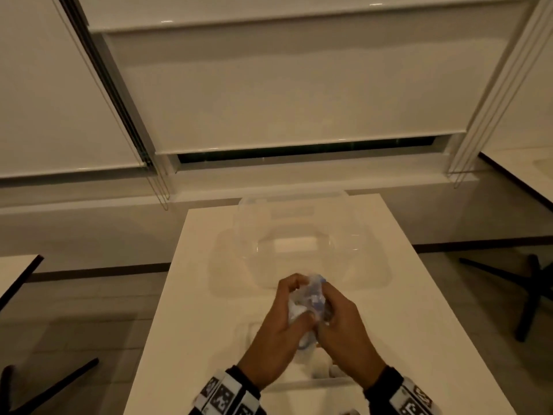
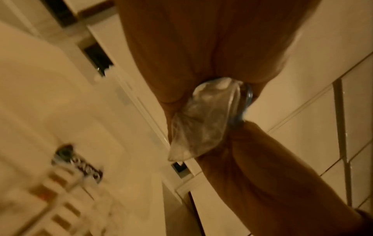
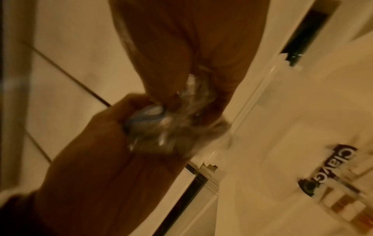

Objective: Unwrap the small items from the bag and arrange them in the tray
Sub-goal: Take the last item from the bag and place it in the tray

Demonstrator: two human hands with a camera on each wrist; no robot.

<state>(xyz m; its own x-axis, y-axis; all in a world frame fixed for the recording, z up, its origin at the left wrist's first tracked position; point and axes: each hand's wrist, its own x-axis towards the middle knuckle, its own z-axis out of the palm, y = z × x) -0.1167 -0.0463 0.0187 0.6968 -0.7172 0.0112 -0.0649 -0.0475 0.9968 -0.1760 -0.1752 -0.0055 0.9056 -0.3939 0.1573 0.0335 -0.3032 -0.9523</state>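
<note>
**Both hands on the bag**

Nearest the camera, the left hand (image 1: pixel 276 339) and right hand (image 1: pixel 344 333) meet above the white surface (image 1: pixel 167 324), each grip clenched around a crumpled clear plastic bag (image 1: pixel 311 298) with blue-and-white contents showing through. Fingers curl in from both sides, the bag bunched between them. Just beneath the hands lies a clear tray (image 1: pixel 248 333), hard to make out. Further back sits a transparent container (image 1: pixel 299 232).

We see what looks like a cafe or canteen: white rectangular tables (image 1: pixel 299 295) on black cross-shaped bases (image 1: pixel 529 283), a pale tiled floor (image 1: pixel 89 310), and roller blinds (image 1: pixel 284 94) lowered over windows, dark outside.
</note>
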